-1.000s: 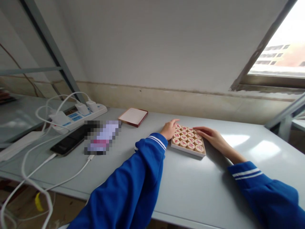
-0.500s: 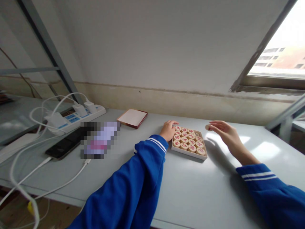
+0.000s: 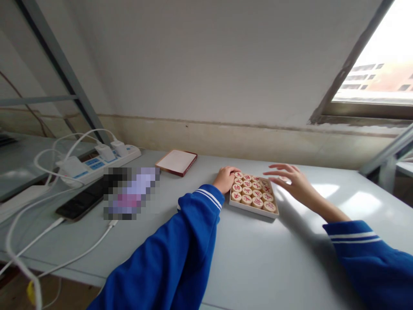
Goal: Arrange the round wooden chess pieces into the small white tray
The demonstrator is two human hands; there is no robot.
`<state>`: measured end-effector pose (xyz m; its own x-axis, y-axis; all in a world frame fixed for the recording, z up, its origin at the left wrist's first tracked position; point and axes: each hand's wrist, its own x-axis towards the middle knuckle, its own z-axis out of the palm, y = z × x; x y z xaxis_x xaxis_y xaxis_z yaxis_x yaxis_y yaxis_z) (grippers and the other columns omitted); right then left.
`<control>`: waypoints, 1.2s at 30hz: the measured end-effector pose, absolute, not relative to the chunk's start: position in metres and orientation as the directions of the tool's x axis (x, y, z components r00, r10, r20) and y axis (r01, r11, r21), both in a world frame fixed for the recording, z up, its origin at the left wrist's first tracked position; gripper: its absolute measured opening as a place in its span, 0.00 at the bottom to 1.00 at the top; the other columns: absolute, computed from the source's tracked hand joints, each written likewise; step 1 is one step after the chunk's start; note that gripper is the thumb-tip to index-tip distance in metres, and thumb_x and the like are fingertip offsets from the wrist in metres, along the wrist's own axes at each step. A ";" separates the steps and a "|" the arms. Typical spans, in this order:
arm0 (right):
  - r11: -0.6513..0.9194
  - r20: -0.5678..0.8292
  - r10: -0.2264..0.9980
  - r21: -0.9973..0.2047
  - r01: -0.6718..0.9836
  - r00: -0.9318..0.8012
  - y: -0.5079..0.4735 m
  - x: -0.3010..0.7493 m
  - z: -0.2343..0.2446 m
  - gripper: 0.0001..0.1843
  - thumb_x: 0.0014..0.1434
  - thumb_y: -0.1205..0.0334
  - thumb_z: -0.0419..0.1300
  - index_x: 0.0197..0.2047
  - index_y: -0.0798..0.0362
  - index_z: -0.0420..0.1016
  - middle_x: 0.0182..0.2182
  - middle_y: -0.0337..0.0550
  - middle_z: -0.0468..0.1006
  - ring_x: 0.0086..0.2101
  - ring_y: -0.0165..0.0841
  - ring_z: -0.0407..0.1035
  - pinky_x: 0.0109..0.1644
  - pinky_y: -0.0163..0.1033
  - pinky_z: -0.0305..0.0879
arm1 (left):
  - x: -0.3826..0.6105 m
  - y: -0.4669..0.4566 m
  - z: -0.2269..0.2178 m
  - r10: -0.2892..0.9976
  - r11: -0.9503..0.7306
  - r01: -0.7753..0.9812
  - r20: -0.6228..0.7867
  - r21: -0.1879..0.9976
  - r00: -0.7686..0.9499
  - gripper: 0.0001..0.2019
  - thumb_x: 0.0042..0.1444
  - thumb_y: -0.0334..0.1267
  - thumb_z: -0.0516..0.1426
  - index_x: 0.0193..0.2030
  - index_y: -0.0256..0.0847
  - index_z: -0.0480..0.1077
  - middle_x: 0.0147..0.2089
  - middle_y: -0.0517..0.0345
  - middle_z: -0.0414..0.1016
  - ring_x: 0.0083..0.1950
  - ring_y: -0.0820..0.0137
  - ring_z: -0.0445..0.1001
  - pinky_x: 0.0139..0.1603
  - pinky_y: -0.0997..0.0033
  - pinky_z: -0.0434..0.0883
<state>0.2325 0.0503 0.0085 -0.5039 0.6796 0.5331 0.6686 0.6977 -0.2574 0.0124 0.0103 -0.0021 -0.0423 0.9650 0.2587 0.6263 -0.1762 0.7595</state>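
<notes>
Many red-lettered xiangqi pieces (image 3: 253,193), left hand (image 3: 226,180) touching

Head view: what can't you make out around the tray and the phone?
Head view only:
- The blurred patch is pixelated, so it can't be identified; it hides part of the phone.
- The left hand hides the tray's left corner.
- The right hand partly hides a piece; any grip can't be confirmed.
- The red characters are mostly too small to read.

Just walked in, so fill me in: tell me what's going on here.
A person in blue sleeves with white stripes is working at a pale grey table. Their left hand rests at the edge of a shallow cream box packed with round wooden Chinese chess pieces marked in red. Their right hand, fingers spread, hovers by the box's far right corner.
</notes>
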 end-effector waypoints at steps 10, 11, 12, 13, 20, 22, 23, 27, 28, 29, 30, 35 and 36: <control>0.624 0.405 0.761 -0.245 0.742 -0.506 0.035 0.225 0.007 0.23 0.54 0.39 0.45 0.38 0.43 0.71 0.40 0.44 0.72 0.42 0.44 0.62 0.41 0.51 0.56 | 0.011 0.011 -0.003 0.968 -0.167 0.612 0.245 0.773 -0.046 0.14 0.52 0.26 0.47 0.38 0.36 0.72 0.43 0.55 0.74 0.46 0.73 0.70 0.52 0.74 0.64; 0.616 0.389 0.770 -0.246 0.749 -0.506 0.035 0.226 0.007 0.23 0.54 0.38 0.45 0.38 0.43 0.71 0.40 0.44 0.72 0.42 0.44 0.62 0.41 0.51 0.55 | 0.011 0.011 -0.003 0.968 -0.168 0.615 0.246 0.770 -0.044 0.14 0.52 0.26 0.47 0.39 0.36 0.72 0.44 0.55 0.74 0.46 0.73 0.70 0.52 0.74 0.64; 0.614 0.375 0.773 -0.243 0.751 -0.511 0.034 0.227 0.008 0.23 0.54 0.39 0.45 0.37 0.43 0.71 0.40 0.44 0.72 0.42 0.44 0.62 0.41 0.50 0.55 | 0.011 0.011 -0.003 0.968 -0.169 0.617 0.246 0.768 -0.041 0.14 0.52 0.26 0.47 0.39 0.35 0.72 0.44 0.54 0.74 0.46 0.73 0.70 0.52 0.75 0.63; 0.616 0.368 0.773 -0.238 0.751 -0.517 0.033 0.228 0.009 0.22 0.54 0.39 0.46 0.36 0.43 0.72 0.41 0.43 0.72 0.43 0.43 0.62 0.41 0.50 0.55 | 0.012 0.010 -0.002 0.968 -0.170 0.618 0.246 0.767 -0.039 0.14 0.52 0.26 0.47 0.39 0.35 0.72 0.44 0.54 0.74 0.46 0.73 0.70 0.52 0.75 0.63; 0.598 0.276 0.800 -0.294 0.745 -0.533 0.025 0.231 0.023 0.15 0.52 0.44 0.53 0.34 0.42 0.74 0.43 0.42 0.70 0.44 0.42 0.60 0.44 0.51 0.54 | 0.013 0.010 0.001 0.968 -0.174 0.630 0.248 0.757 -0.030 0.14 0.52 0.26 0.46 0.39 0.36 0.72 0.43 0.55 0.74 0.46 0.72 0.70 0.51 0.74 0.64; 0.586 0.259 0.810 -0.338 0.736 -0.526 0.025 0.232 0.025 0.14 0.50 0.44 0.55 0.33 0.42 0.74 0.43 0.41 0.70 0.46 0.43 0.59 0.45 0.51 0.53 | 0.012 0.011 0.001 0.966 -0.186 0.634 0.257 0.751 -0.021 0.14 0.52 0.26 0.46 0.39 0.37 0.72 0.43 0.55 0.74 0.46 0.72 0.70 0.51 0.74 0.64; 0.583 0.256 0.813 -0.360 0.728 -0.524 0.025 0.233 0.025 0.14 0.49 0.44 0.56 0.32 0.43 0.74 0.44 0.41 0.70 0.46 0.43 0.59 0.46 0.51 0.53 | 0.012 0.011 0.001 0.965 -0.193 0.637 0.262 0.746 -0.014 0.14 0.52 0.26 0.46 0.38 0.37 0.72 0.43 0.55 0.74 0.46 0.72 0.70 0.51 0.74 0.64; 0.588 0.252 0.804 -0.472 0.657 -0.539 0.025 0.234 0.028 0.14 0.49 0.46 0.57 0.32 0.47 0.73 0.40 0.41 0.71 0.43 0.40 0.61 0.47 0.47 0.54 | 0.012 0.012 -0.001 0.964 -0.216 0.631 0.267 0.745 0.015 0.14 0.52 0.27 0.46 0.38 0.37 0.71 0.43 0.55 0.74 0.45 0.72 0.70 0.50 0.74 0.65; 0.583 0.239 0.804 -0.499 0.641 -0.544 0.025 0.234 0.028 0.14 0.49 0.47 0.57 0.32 0.48 0.73 0.38 0.41 0.72 0.42 0.39 0.62 0.46 0.46 0.55 | 0.012 0.012 -0.001 0.965 -0.215 0.623 0.263 0.752 0.016 0.14 0.52 0.27 0.47 0.38 0.37 0.71 0.43 0.55 0.74 0.45 0.72 0.70 0.50 0.74 0.65; 0.574 0.221 0.806 -0.519 0.634 -0.549 0.024 0.234 0.029 0.14 0.50 0.47 0.57 0.31 0.48 0.73 0.37 0.41 0.72 0.40 0.38 0.63 0.45 0.45 0.55 | 0.012 0.012 -0.002 0.966 -0.212 0.614 0.259 0.760 0.013 0.14 0.52 0.27 0.47 0.38 0.37 0.71 0.43 0.55 0.74 0.45 0.72 0.70 0.50 0.74 0.65; 0.564 0.205 0.811 -0.525 0.638 -0.548 0.023 0.234 0.030 0.14 0.50 0.48 0.57 0.32 0.48 0.73 0.36 0.40 0.72 0.39 0.37 0.63 0.44 0.45 0.55 | 0.013 0.012 -0.002 0.967 -0.207 0.606 0.254 0.768 0.009 0.14 0.52 0.27 0.47 0.38 0.37 0.71 0.43 0.55 0.74 0.46 0.72 0.70 0.50 0.74 0.65; 0.553 0.214 0.831 -0.405 0.728 -0.513 0.018 0.235 0.032 0.14 0.48 0.46 0.59 0.35 0.44 0.73 0.40 0.41 0.70 0.43 0.40 0.59 0.46 0.48 0.52 | 0.013 0.012 -0.001 0.967 -0.207 0.603 0.253 0.771 0.008 0.14 0.52 0.28 0.47 0.38 0.38 0.71 0.43 0.55 0.74 0.46 0.71 0.71 0.50 0.73 0.66; 0.561 0.214 0.826 -0.386 0.732 -0.521 0.018 0.235 0.032 0.14 0.48 0.46 0.59 0.34 0.44 0.74 0.41 0.41 0.70 0.44 0.40 0.59 0.45 0.48 0.52 | 0.013 0.011 -0.001 0.966 -0.211 0.605 0.257 0.768 0.012 0.14 0.52 0.27 0.47 0.38 0.37 0.71 0.43 0.55 0.74 0.45 0.71 0.71 0.49 0.73 0.66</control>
<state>0.2349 0.0183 0.0322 -0.5207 0.8264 0.2141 0.7320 0.5613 -0.3863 0.0130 0.0114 -0.0006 0.0118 0.9664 0.2566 0.6045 -0.2113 0.7680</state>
